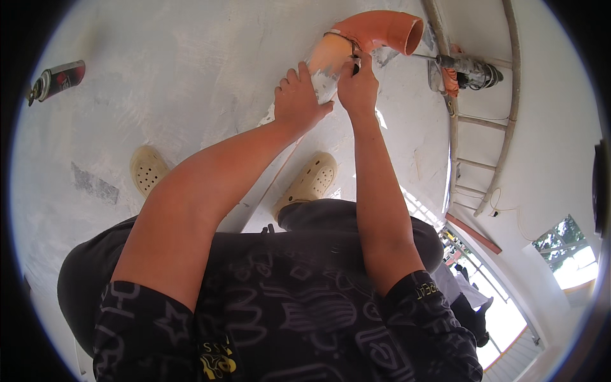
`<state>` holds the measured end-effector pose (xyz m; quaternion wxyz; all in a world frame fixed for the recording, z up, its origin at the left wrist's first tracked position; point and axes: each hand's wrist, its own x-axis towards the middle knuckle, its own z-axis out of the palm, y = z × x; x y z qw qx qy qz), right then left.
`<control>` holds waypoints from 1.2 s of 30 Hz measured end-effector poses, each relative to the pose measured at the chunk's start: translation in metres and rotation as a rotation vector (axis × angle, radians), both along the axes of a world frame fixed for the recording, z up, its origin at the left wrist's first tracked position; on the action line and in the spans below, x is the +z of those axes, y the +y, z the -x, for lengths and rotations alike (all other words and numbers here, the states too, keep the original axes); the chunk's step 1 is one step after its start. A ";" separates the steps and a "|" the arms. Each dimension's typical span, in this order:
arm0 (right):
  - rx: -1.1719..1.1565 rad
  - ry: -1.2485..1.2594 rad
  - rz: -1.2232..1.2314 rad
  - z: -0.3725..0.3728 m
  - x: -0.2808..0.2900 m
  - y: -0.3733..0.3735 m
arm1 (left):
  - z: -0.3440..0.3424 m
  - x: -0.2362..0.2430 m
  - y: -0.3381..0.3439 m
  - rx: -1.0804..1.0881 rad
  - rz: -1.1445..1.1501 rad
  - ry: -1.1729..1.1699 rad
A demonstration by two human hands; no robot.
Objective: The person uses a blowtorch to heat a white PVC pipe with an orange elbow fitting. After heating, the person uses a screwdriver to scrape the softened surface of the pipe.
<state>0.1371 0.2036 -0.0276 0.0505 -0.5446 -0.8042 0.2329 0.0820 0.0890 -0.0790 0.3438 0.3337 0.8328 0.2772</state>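
An orange pipe elbow (pixel 372 27) sits at the far end of a pipe (pixel 328 54) that is pale orange near the joint and whitish and scuffed nearer to me. Around the joint runs a thin dark band. My left hand (pixel 297 100) rests against the near, whitish part of the pipe, fingers spread and thumb out to the right. Just below the elbow, my right hand (pixel 358 89) is closed in a pinch at the joint's right side. Something small and dark shows at its fingertips, too small to name.
A wooden ladder (pixel 484 122) lies on the right, with a dusty power drill (pixel 471 73) by its far end. At the far left lies a canister with a nozzle (pixel 63 79). My beige clogs (pixel 317 175) stand on the grey, stained floor (pixel 210 83).
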 end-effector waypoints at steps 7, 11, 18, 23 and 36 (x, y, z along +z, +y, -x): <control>-0.068 -0.102 0.087 -0.005 0.014 -0.031 | -0.004 -0.008 0.000 0.031 -0.051 0.045; -0.039 -0.041 0.085 -0.003 0.008 -0.027 | -0.009 -0.012 0.001 0.036 -0.048 0.084; -0.107 -0.021 0.124 0.030 -0.001 -0.015 | -0.009 -0.013 0.001 0.035 -0.036 0.091; -0.088 -0.024 0.056 0.030 -0.015 -0.002 | -0.011 -0.020 0.001 -0.023 0.016 0.107; -0.204 0.548 0.627 -0.018 -0.011 0.021 | 0.037 0.003 -0.002 0.033 0.235 -0.086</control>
